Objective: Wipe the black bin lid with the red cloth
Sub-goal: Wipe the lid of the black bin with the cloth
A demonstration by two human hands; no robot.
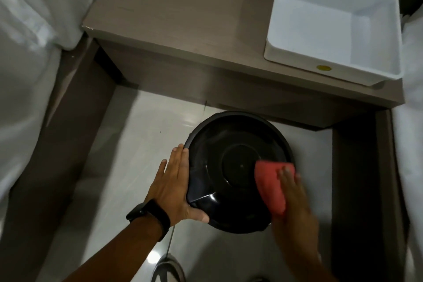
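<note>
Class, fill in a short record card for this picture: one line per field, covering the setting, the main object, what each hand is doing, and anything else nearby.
Setting: pale glossy floor in front of a brown cabinet
Main object: black bin lid, round, on its bin on the floor
Left hand: flat against the lid's left edge, steadying it; black watch on the wrist
Right hand: pressing the red cloth on the lid's right side
Nearby: white tray, empty, on the cabinet's right end
</note>
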